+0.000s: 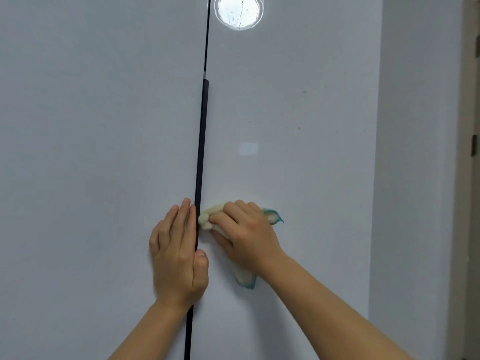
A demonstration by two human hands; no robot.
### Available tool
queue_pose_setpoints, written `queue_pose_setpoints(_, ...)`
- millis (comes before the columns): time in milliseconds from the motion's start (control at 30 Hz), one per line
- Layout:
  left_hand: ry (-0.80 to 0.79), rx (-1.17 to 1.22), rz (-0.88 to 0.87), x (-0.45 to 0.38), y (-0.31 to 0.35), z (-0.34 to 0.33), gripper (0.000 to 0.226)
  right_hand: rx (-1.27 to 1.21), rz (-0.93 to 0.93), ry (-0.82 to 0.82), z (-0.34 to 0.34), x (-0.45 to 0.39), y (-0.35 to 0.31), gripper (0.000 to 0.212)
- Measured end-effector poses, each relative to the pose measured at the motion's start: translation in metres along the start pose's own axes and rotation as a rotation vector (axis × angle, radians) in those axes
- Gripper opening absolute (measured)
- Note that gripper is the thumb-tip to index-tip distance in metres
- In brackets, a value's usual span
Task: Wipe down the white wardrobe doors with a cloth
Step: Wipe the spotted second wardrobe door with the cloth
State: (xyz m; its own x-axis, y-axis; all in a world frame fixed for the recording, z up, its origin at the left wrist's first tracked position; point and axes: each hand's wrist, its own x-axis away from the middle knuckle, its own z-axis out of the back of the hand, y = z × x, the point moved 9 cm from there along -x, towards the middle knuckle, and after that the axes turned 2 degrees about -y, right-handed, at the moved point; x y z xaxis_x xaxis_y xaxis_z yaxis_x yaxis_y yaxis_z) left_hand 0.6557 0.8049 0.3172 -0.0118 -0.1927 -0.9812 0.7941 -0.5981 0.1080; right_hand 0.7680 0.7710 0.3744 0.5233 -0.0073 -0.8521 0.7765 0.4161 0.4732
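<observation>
Right hand (244, 235) gripping bunched cloth (207, 219) on right door (298, 165) beside black handle (201, 152), left hand (179, 255) flat, fingers open; best pressing evenly along edge.

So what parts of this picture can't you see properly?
- Head view: most of the cloth is hidden under the right hand; only bunched folds and teal-edged corners show.
- The black handle strip is partly covered by the left hand.
- The wardrobe doors are cut off by every edge of the picture.
- The specks on the right door are too small to identify.
- The bright glare washes out the door there.
</observation>
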Motion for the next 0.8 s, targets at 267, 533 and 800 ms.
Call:
queue_pose_setpoints(267,0.049,-0.031,-0.024,-0.001,0.002,-0.002,0.072,0.104,-0.594,0.476,0.093,-0.03,0.164,0.013)
queue_pose_setpoints(533,0.075,-0.065,0.01,0.001,-0.001,-0.002,0.071,0.227,-0.375,0.607,0.09,-0.011,0.141,0.007)
queue_pose_setpoints(800,0.132,0.017,0.052,-0.058,0.023,0.019,0.077,0.153,-0.308,0.531,0.083,0.003,0.152,0.01)
